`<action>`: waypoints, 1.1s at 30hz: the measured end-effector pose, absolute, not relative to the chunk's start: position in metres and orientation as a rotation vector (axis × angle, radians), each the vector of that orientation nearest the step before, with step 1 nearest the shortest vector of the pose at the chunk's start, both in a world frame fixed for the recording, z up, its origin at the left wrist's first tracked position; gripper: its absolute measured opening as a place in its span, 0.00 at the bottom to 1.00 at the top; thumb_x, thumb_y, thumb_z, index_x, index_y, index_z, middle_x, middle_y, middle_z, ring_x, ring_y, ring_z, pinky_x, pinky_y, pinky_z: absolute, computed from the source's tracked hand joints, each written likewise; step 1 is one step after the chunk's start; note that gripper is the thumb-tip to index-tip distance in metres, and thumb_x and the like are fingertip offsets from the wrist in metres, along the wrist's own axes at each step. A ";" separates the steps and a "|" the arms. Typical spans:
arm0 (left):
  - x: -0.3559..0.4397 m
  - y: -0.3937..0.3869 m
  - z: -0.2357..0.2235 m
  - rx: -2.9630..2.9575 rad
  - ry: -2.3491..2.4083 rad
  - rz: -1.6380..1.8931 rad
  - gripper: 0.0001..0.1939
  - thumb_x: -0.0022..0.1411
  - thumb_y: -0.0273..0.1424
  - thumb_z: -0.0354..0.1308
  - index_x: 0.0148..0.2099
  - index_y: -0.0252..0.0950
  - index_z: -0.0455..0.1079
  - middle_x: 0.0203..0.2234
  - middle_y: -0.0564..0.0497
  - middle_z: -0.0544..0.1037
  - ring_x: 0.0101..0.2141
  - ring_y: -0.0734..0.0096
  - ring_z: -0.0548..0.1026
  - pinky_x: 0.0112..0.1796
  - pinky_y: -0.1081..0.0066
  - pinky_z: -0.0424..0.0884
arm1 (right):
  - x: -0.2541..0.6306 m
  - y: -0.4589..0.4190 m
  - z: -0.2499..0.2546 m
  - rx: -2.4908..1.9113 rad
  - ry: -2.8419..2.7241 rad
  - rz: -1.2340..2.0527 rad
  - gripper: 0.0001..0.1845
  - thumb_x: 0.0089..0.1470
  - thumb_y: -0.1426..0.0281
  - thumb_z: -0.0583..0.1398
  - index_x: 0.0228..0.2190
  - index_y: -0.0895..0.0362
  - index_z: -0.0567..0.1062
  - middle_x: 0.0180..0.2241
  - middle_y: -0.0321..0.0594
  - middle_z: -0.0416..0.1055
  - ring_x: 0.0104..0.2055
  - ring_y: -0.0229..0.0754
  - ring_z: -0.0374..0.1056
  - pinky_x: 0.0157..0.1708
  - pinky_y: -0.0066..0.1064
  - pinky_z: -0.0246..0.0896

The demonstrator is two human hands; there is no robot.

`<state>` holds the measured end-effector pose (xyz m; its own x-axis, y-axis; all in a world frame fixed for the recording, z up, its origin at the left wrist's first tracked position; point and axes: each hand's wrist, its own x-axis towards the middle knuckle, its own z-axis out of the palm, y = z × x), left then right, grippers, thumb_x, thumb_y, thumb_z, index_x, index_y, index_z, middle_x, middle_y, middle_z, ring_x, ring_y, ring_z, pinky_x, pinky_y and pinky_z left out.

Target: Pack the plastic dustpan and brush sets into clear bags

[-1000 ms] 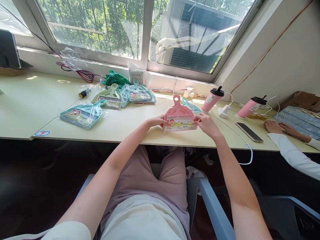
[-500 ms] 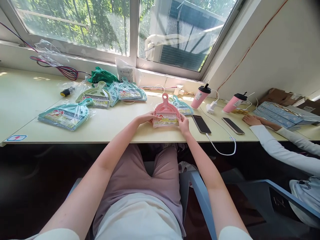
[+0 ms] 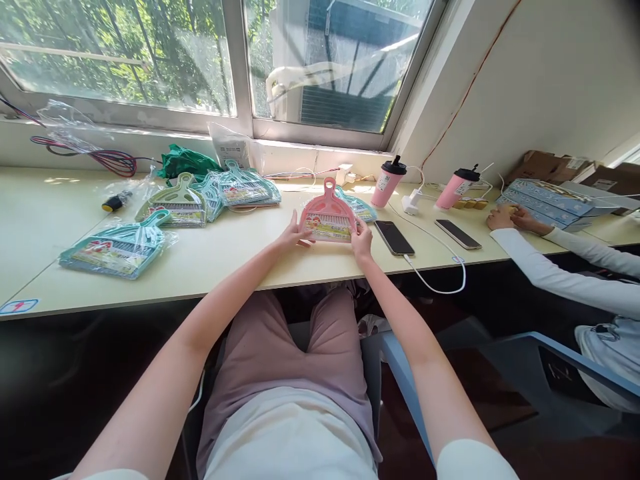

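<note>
A pink mini dustpan and brush set (image 3: 329, 217), wrapped in clear plastic with a printed card, is held between my two hands above the table. My left hand (image 3: 293, 233) grips its left edge, and my right hand (image 3: 361, 240) grips its right edge. The dustpan's handle points toward the window. Partly hidden behind it lies a blue dustpan set (image 3: 359, 207). To the left, a teal dustpan set (image 3: 117, 243) rests near the table's front. Farther back are an olive-green dustpan set (image 3: 175, 203) and several stacked teal sets (image 3: 250, 187).
Right of my hands lie a phone (image 3: 394, 237) on a white cable and a second phone (image 3: 458, 234). Two pink cups (image 3: 389, 181) with black lids stand behind. A co-worker's hands (image 3: 513, 219) are at far right, near blue boxes (image 3: 545, 203). A screwdriver (image 3: 116, 201) lies at left.
The view has turned slightly, tilting the table. The pink dustpan set has been raised and tipped a little in my hands. The co-worker's hands have come up around something small and yellowish.
</note>
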<state>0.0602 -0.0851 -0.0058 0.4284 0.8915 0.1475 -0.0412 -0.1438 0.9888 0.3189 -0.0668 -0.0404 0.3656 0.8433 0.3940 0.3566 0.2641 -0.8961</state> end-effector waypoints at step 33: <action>0.047 -0.057 0.001 1.216 0.913 1.089 0.30 0.69 0.53 0.53 0.61 0.37 0.70 0.57 0.35 0.80 0.51 0.50 0.82 0.43 0.61 0.79 | 0.251 -0.086 0.013 -1.166 -0.804 1.155 0.05 0.65 0.75 0.58 0.37 0.57 0.74 0.38 0.41 0.82 0.29 0.30 0.75 0.24 0.21 0.59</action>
<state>0.0471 -0.0574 0.0006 0.2524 0.9673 0.0236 -0.1449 0.0137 0.9893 0.2506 -0.0856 0.0126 0.2567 0.9632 -0.0802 -0.2592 -0.0113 -0.9658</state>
